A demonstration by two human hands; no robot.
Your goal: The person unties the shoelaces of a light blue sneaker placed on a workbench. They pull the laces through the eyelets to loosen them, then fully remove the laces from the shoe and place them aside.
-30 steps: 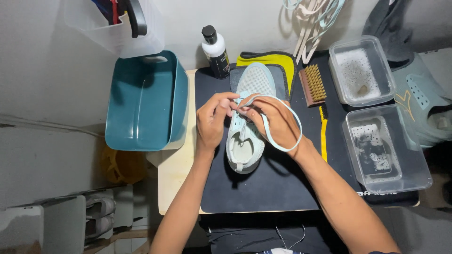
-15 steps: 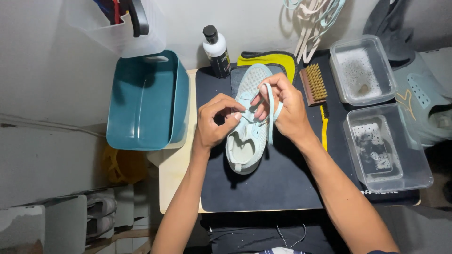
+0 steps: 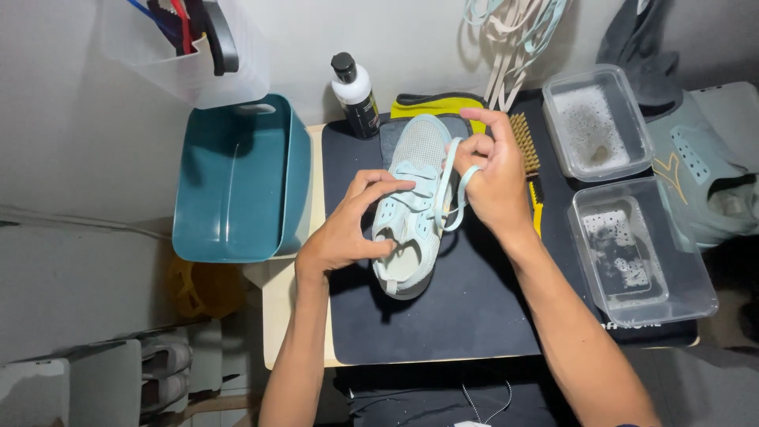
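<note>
1. While the pale green shoe [image 3: 411,207] lies toe-up at the centre of the dark mat [image 3: 443,316], the left hand [image 3: 348,229] steadies it, thumb and fingers curled around its side and tongue, gripping the upper.
2. The right hand [image 3: 490,178], at two o'clock from the shoe, pinches the matching lace [image 3: 449,190] between thumb and forefinger, its other fingers bent; the lace loops down to the eyelets.
3. Judged from this pose, the lacing goes well if the left hand keeps the shoe flat and pinned, the right keeps the lace untwisted, and the pull follows the line of the eyelet rather than across it.
4. At twelve o'clock from the shoe stands a bottle [image 3: 357,95] with a black cap, just beside a yellow cloth [image 3: 443,104].
5. At two o'clock, a bristle brush [image 3: 525,142] lies near the right hand; beyond it, two clear plastic tubs [image 3: 589,119] hold sudsy water.
6. At nine o'clock, a teal basin [image 3: 237,182] sits off the mat's edge.
7. At three o'clock, well apart, a second shoe [image 3: 704,182] rests at the table's far side.
8. Spare laces [image 3: 506,32] hang on the pale wall at one o'clock; a clear bin [image 3: 198,63] of tools hangs at ten o'clock.
9. The mat covers a small light table [image 3: 277,308] in a cramped, dim corner.
</note>
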